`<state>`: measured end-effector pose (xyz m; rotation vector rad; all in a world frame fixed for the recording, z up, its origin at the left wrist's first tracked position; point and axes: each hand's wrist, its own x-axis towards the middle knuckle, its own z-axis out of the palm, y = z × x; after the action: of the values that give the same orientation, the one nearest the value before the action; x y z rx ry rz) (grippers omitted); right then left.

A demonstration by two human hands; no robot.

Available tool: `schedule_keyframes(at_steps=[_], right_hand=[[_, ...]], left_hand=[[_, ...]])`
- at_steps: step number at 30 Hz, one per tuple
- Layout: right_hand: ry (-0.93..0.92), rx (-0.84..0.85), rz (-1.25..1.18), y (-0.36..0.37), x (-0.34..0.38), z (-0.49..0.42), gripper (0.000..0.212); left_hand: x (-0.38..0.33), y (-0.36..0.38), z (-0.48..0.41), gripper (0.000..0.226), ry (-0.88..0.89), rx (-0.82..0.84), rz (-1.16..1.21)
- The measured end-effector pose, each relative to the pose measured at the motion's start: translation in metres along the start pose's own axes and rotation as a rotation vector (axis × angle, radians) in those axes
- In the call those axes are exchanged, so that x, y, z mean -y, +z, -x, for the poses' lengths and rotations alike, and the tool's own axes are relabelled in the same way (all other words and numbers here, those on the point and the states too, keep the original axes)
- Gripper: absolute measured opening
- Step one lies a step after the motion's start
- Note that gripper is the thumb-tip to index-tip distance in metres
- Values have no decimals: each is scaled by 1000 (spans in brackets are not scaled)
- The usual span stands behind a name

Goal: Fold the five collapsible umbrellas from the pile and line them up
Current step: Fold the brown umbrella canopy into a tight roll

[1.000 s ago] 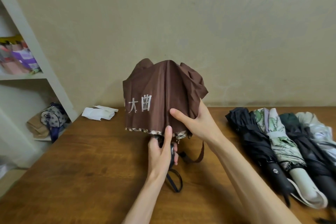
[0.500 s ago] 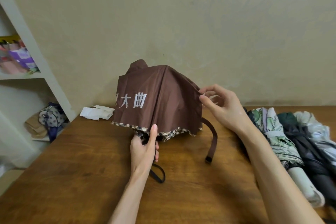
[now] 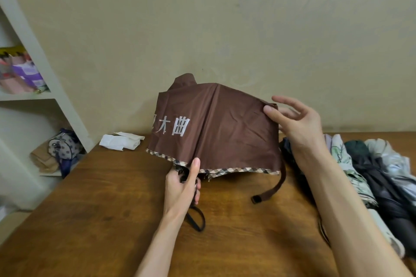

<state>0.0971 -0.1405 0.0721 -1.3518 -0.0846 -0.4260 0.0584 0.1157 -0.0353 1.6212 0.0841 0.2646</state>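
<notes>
A brown collapsible umbrella [image 3: 227,128] with white characters and a checked hem is held upright above the wooden table [image 3: 108,204]. My left hand [image 3: 183,184] grips its handle under the hem, thumb up against the cloth. My right hand [image 3: 295,119] pinches the canopy's upper right fold, pulling the panel flat. The brown closing strap [image 3: 271,191] hangs down on the right, and a black wrist loop [image 3: 198,220] dangles below my left hand. Several folded umbrellas [image 3: 369,177] lie side by side at the right, partly hidden by my right forearm.
A folded white cloth [image 3: 120,141] lies at the table's back left by the wall. White shelves [image 3: 33,96] stand to the left, holding bags [image 3: 60,148] and coloured packages. The table's left edge runs diagonally toward the floor.
My right hand left the hem and moved up to the canopy's right fold, spreading the panel wide. The strap now hangs free. The umbrella has shifted slightly left and lower.
</notes>
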Motion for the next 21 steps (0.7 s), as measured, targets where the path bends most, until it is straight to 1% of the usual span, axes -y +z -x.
schedule_keyframes(at_steps=[2, 4, 5, 8, 10, 14, 16, 19, 21], right_hand=[[123, 12, -23, 2, -3, 0, 29], [109, -16, 65, 5, -6, 0, 15], [79, -42, 85, 6, -7, 1, 11], [14, -107, 79, 8, -7, 1, 12], [15, -113, 97, 7, -9, -1, 12], [117, -32, 153, 4, -16, -3, 10], [128, 10, 219, 3, -16, 0, 10], [57, 2, 237, 3, -18, 1, 13], [15, -41, 243, 4, -17, 1, 18]], left_hand=[[1, -1, -1, 52, 1, -5, -2], [2, -1, -1, 52, 3, -5, -5], [2, -2, -1, 53, 0, -5, -7], [3, -1, -1, 54, -8, 2, -12], [3, 0, -2, 54, -4, 10, -15], [4, 0, -2, 56, -3, -17, -26], [4, 0, -2, 55, -10, -34, -25], [4, 1, -3, 54, -15, -35, -19], [4, 1, -3, 54, -23, -37, -37]])
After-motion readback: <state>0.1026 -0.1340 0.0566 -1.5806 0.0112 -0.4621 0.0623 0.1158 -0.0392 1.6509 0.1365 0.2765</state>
